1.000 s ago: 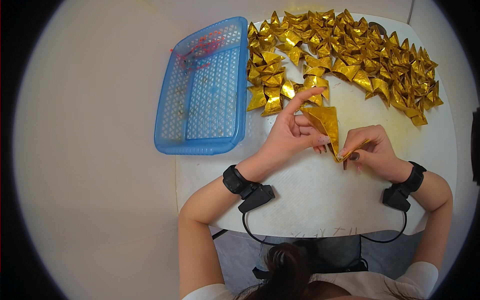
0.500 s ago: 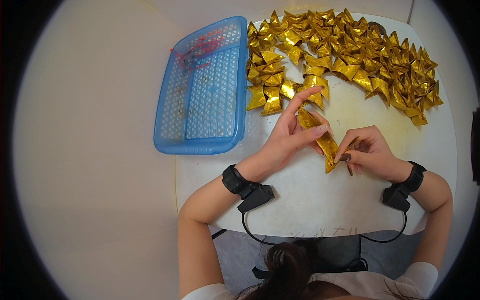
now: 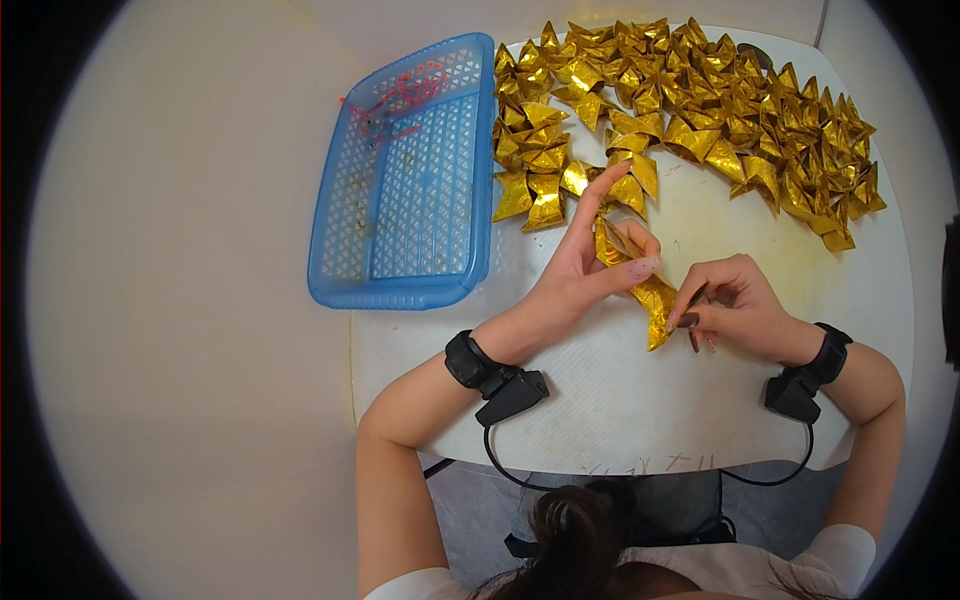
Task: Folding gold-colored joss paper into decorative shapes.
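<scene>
A shiny gold foil paper ingot [image 3: 655, 298], long and narrow with pointed ends, is held between both hands above the white table. My left hand [image 3: 585, 265] grips its upper part, thumb on the near face and index finger stretched up and away. At the lower end, my right hand [image 3: 735, 305] pinches the edge of the foil between thumb and fingers. Part of the ingot is hidden behind the left thumb and fingers. Beyond my hands, many similar gold paper ingots [image 3: 725, 155] crowd the far side of the table.
A blue plastic basket [image 3: 400, 297] with lattice walls and some red strands in its far corner stands at the left. The white table [image 3: 600, 410] ends in a near edge before my body. Black wrist devices [image 3: 510, 395] with cables hang at both wrists.
The ingot's lower end has bent and its upper opening shows a little wider. My left index finger has shifted slightly up and left; my right hand has barely moved.
</scene>
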Available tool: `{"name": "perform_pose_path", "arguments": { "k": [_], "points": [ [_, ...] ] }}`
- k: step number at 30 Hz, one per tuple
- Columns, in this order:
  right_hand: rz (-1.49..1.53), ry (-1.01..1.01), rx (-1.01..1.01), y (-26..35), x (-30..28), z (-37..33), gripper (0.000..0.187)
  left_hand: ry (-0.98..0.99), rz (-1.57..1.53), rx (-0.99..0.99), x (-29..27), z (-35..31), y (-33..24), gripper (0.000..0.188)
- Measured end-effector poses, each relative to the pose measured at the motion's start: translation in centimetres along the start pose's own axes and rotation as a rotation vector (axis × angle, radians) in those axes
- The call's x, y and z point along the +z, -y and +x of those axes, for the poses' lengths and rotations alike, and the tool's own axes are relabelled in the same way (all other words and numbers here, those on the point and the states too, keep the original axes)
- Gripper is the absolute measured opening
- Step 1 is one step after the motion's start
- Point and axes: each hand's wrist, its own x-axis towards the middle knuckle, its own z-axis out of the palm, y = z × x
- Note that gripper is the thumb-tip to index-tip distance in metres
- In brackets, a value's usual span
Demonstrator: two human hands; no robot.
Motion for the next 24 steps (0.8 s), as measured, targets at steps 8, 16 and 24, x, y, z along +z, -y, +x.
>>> {"name": "perform_pose_path", "arguments": {
  "k": [8, 16, 24],
  "points": [
    [0.057, -0.031, 0.014, -0.1, -0.2, -0.1, 0.023, -0.06, 0.018, -0.007, 0.4, 0.2, -0.3, 0.063],
    [0.005, -0.067, 0.003, -0.2, 0.0, 0.0, 0.03, -0.022, 0.091, 0.016, -0.2, 0.1, 0.6, 0.019],
    [0.062, -0.119, -0.019, 0.2, 0.4, 0.1, 0.013, -0.054, 0.104, 0.001, -0.3, 0.1, 0.8, 0.019]
  ]
}}
